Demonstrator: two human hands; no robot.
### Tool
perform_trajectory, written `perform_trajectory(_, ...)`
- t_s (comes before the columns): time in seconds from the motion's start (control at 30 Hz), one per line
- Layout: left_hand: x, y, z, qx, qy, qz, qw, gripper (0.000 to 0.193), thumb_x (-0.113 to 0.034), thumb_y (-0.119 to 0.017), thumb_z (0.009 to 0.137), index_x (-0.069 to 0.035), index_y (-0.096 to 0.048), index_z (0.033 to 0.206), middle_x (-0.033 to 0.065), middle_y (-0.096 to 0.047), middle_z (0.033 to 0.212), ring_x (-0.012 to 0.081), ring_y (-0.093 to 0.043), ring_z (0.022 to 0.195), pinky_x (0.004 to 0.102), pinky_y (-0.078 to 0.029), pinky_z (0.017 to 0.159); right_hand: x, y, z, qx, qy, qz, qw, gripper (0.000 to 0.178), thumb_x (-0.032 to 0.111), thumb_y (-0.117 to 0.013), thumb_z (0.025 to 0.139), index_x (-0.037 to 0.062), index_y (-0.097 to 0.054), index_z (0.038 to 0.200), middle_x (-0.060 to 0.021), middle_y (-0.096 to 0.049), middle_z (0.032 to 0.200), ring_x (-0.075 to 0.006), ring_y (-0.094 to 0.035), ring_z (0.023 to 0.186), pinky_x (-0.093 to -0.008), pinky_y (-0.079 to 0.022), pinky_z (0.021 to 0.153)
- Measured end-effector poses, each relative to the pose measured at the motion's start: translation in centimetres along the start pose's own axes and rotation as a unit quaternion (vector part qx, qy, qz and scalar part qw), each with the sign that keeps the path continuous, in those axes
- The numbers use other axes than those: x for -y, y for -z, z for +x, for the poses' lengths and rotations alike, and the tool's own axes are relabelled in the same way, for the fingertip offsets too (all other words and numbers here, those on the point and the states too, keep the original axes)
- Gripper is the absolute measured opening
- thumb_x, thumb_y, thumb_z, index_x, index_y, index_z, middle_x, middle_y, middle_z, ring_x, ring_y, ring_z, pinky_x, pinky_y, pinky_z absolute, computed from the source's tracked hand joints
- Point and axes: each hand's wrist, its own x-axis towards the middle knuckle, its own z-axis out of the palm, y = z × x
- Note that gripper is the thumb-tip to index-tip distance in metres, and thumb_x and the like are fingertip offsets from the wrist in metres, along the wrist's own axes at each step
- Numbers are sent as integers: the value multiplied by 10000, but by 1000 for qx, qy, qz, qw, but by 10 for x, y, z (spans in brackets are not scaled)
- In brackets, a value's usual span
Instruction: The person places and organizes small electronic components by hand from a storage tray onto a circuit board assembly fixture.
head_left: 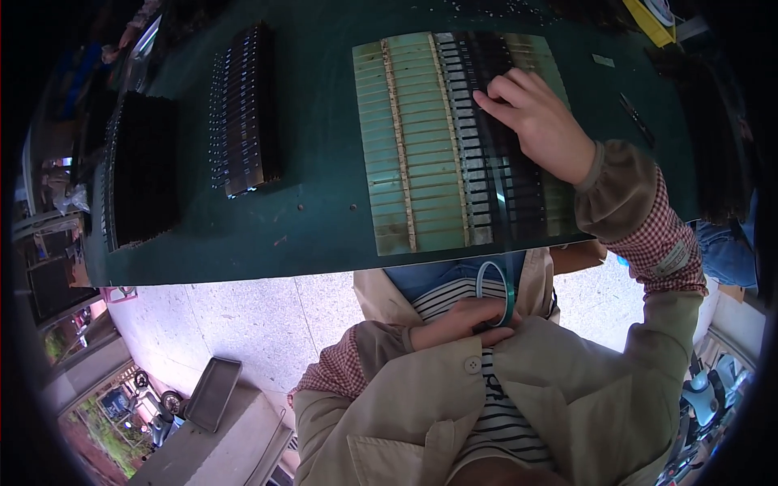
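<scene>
A ribbed light-green board [425, 146] lies on the dark green table, with a row of dark flat strips [519, 190] set side by side across its right part. Over these strips is my right hand [531, 113], its thumb and fingertips pinched together at their left edge; what they hold, if anything, is too small to make out. Below the table edge, in front of my body, my left hand [478, 317] is closed on a roll of tape [509, 296] with a teal rim. A see-through band [500, 202] runs from near the roll up over the strips.
Left on the table [320, 162] stands a stack of dark strips [245, 113], with a larger dark stack [142, 170] farther left. Small scissors or tweezers [636, 117] and a small pale label [602, 60] lie right of the board. Another dark stack [713, 130] is at the right edge.
</scene>
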Motion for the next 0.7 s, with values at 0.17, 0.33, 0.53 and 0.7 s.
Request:
perform_trajectory(0.17,0,1,3,12,7,-9,1000,222,-100,-609,838,11,-562,1023,119,-618,910,236,-616,823,316,-485,721,-21,5,-3,47,-26,118,992,396,-59,-541,677,69,-633,1040,-64,-531,950,-230,-476,918,-323,-393,838)
perform_trajectory(0.33,0,-2,-1,4,19,-11,1000,215,-105,-608,840,6,-565,1018,114,-618,907,229,-614,827,316,-485,720,2,2,-8,16,15,4,1000,494,-127,-502,632,74,-621,1068,-82,-522,1054,-255,-470,1015,-339,-394,859)
perform_trajectory(0.53,3,-1,1,-5,10,-18,1000,205,-102,-609,838,2,-567,1009,113,-618,905,226,-614,830,313,-484,720,-12,19,-2,25,-13,62,998,461,-100,-501,649,22,-597,1082,-100,-526,1088,-272,-464,1057,-363,-382,917)
perform_trajectory(0.7,3,-2,-2,-2,24,-14,1000,206,-101,-612,834,2,-567,1006,113,-619,909,227,-615,831,313,-484,720,18,7,-14,34,16,-58,998,459,-90,-503,652,8,-587,1093,-113,-527,1104,-276,-462,1071,-370,-384,926)
